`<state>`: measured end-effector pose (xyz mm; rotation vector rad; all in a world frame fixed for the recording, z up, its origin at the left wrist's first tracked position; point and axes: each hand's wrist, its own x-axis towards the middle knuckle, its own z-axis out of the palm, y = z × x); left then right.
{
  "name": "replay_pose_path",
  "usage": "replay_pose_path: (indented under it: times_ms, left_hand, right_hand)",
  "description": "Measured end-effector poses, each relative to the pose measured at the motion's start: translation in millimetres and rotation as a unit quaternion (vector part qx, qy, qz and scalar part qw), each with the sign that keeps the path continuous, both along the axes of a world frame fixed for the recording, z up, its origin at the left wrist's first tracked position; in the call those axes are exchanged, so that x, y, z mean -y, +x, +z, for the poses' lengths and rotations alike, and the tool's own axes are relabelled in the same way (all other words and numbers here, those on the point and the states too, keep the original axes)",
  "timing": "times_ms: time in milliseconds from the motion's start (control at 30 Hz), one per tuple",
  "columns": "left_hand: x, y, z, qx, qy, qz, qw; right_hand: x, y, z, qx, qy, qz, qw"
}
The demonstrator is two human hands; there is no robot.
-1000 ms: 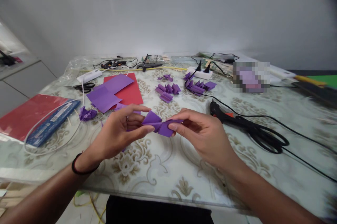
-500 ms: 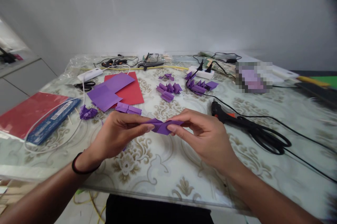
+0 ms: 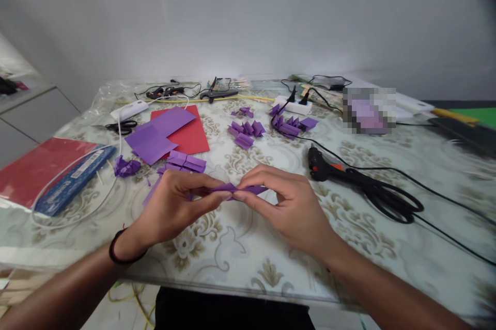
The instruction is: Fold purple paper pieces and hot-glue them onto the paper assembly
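A small folded piece of purple paper [image 3: 253,190] is pinched between my two hands, above the front middle of the table. My left hand [image 3: 180,203] grips its left end between thumb and fingers; my right hand [image 3: 284,206] pinches it near the middle, thumb below and fingers over the top. The fingertips of both hands almost meet and cover much of the paper. Just behind my left hand lie folded purple strips [image 3: 186,162]. Farther back, pleated purple paper pieces [image 3: 246,132] rest on the table, with more purple folded pieces [image 3: 290,126] to their right.
Purple sheets [image 3: 155,139] overlap a red sheet [image 3: 196,136] at left, near scissors [image 3: 126,126] and crumpled purple paper [image 3: 126,166]. A red paper pack [image 3: 39,170] lies far left. At right are a black glue gun [image 3: 321,165], its cable, and a white power strip [image 3: 296,105].
My right hand has shifted left along the purple paper, bringing its fingertips closer to my left hand's. The paper now appears flatter and narrower. The view has shifted slightly.
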<state>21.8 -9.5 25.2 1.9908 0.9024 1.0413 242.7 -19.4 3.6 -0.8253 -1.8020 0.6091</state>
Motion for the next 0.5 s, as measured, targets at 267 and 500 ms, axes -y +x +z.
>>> replay_pose_path:
  times_ms: [267, 500]
  left_hand:
    - [2.7, -2.0, 2.7, -0.008, 0.056, 0.011, 0.998]
    - [2.4, -3.0, 2.1, -0.010, 0.032, 0.038, 0.999]
  right_hand:
    - [-1.3, 1.2, 2.6, -0.023, -0.087, 0.018, 0.996]
    - [-2.5, 6.3, 5.7, -0.017, -0.108, 0.003, 0.994]
